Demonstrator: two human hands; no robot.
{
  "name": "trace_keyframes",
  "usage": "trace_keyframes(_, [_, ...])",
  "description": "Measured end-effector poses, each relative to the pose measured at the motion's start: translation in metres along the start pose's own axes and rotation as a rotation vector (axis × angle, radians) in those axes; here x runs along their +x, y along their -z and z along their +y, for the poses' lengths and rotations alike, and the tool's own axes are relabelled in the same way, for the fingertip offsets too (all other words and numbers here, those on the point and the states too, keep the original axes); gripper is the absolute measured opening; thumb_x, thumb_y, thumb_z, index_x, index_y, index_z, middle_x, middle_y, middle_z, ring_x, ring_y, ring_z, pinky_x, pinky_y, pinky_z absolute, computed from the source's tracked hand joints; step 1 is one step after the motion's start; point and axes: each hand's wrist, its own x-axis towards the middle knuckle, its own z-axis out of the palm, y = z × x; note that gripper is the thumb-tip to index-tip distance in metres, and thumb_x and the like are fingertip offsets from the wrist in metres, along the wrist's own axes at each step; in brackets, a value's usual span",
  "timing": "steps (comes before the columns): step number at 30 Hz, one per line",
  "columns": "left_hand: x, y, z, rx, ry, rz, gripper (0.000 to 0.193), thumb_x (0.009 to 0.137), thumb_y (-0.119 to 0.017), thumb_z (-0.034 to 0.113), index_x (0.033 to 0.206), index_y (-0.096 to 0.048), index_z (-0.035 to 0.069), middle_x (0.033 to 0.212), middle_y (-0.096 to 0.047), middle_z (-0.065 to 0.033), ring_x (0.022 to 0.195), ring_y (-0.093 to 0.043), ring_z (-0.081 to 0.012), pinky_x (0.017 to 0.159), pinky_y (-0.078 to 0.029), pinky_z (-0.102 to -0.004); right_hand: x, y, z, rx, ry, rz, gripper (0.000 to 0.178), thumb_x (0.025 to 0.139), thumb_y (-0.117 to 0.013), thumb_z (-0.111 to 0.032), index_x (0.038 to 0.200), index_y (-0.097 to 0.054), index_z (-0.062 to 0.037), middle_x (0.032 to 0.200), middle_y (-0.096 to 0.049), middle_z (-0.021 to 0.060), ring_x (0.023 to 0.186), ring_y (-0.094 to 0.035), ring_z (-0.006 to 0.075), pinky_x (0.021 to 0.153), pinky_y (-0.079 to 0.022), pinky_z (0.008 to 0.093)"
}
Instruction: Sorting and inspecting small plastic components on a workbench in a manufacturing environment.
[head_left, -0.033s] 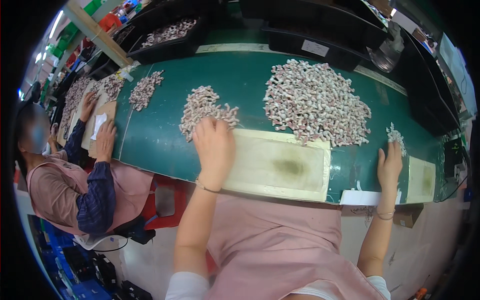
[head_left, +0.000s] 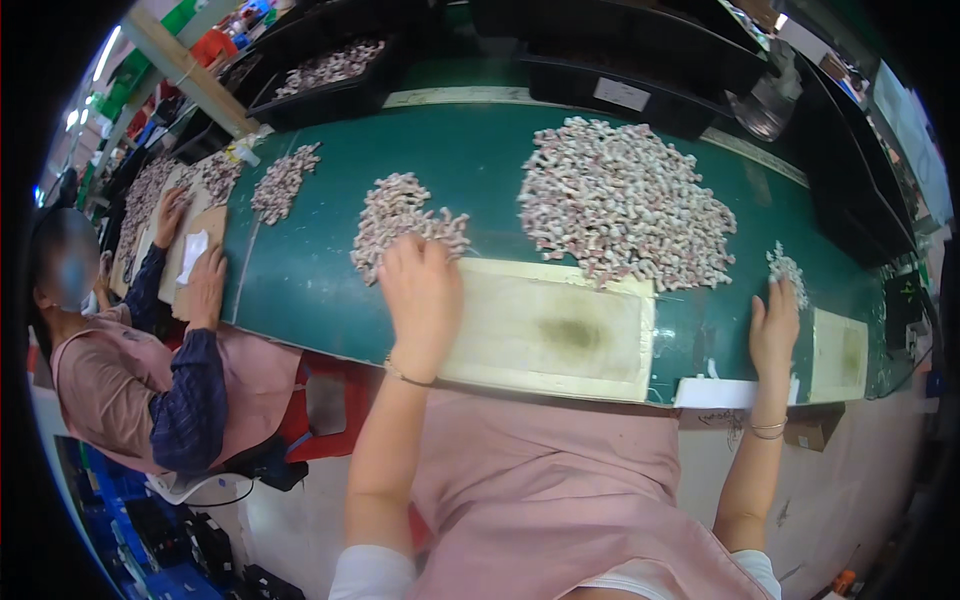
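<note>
My left hand (head_left: 422,305) is at the near edge of a small pile of pale, pinkish knobbed pieces (head_left: 395,215). Its fingers are bent down and close together; the tips are hidden, so anything pinched in them does not show. Far to the right, my right hand (head_left: 773,335) lies on the table with its fingers extended and the thumb apart. Its fingertips touch the near side of a little heap of whiter bits (head_left: 787,265). Between the hands spreads a large mound of the same pale pieces (head_left: 625,205).
A cream board (head_left: 500,340) lies at the green table's (head_left: 300,270) front edge, a smaller one (head_left: 840,350) at right. Black bins (head_left: 620,90) line the back. Left, a co-worker's hands (head_left: 208,280) rest near another board. A white strip (head_left: 715,393) sits by my right wrist.
The whole view has shifted very slightly, the scene sitting a little further left. Both hands keep nearly the same pose and place beside their piles.
</note>
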Motion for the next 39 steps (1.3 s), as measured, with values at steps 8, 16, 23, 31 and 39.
trace_keyframes(8, [-0.012, 0.013, 0.015, -0.146, -0.165, 0.065, 0.014, 0.078, -0.066, 0.002, 0.091, -0.059, 0.003, 0.094, -0.058, -0.0157, 0.087, -0.056, -0.0346, 0.074, -0.043, -0.0453, -0.005, 0.025, -0.015, 0.401, 0.064, -0.107, 0.026, 0.087, -0.055, 0.003, 0.112, -0.061, 0.001, 0.125, -0.061, 0.0166, 0.113, -0.058, 0.0367, 0.097, -0.044, 0.0399])
trace_keyframes(16, [-0.034, 0.006, 0.067, -0.643, -0.075, -0.095, 0.019, 0.087, -0.059, -0.004, 0.106, -0.062, -0.001, 0.092, -0.062, -0.0146, 0.081, -0.061, -0.0248, 0.072, -0.049, -0.0328, 0.009, 0.031, -0.013, 0.29, -0.067, -0.039, 0.013, 0.087, -0.058, 0.002, 0.099, -0.063, 0.0014, 0.087, -0.062, 0.0155, 0.077, -0.06, 0.0335, 0.066, -0.048, 0.0397])
trace_keyframes(23, [-0.046, -0.002, 0.094, -0.846, -0.051, -0.098, 0.021, 0.082, -0.061, -0.006, 0.101, -0.065, 0.001, 0.094, -0.063, -0.0132, 0.088, -0.06, -0.0305, 0.078, -0.048, -0.0386, 0.013, 0.033, -0.023, 0.195, 0.09, -0.057, 0.009, 0.08, -0.065, -0.001, 0.088, -0.065, -0.0012, 0.087, -0.06, 0.012, 0.083, -0.058, 0.0313, 0.073, -0.046, 0.0407])
trace_keyframes(31, [-0.05, -0.005, 0.092, -0.906, -0.001, -0.102, 0.021, 0.082, -0.06, -0.006, 0.101, -0.064, 0.001, 0.092, -0.063, -0.0124, 0.082, -0.061, -0.0269, 0.076, -0.048, -0.0361, 0.003, 0.032, -0.018, 0.191, 0.072, -0.035, 0.008, 0.079, -0.067, -0.003, 0.087, -0.064, -0.0009, 0.088, -0.06, 0.0113, 0.084, -0.057, 0.0309, 0.075, -0.045, 0.0402])
trace_keyframes(39, [-0.052, -0.005, 0.089, -0.918, 0.001, -0.101, 0.018, 0.086, -0.057, -0.006, 0.102, -0.064, -0.001, 0.093, -0.063, -0.0128, 0.081, -0.062, -0.0234, 0.074, -0.05, -0.0316, -0.005, 0.049, -0.024, 0.475, -0.114, -0.121, 0.011, 0.082, -0.064, 0.001, 0.093, -0.064, 0.0015, 0.09, -0.062, 0.0135, 0.083, -0.059, 0.0326, 0.075, -0.047, 0.0405])
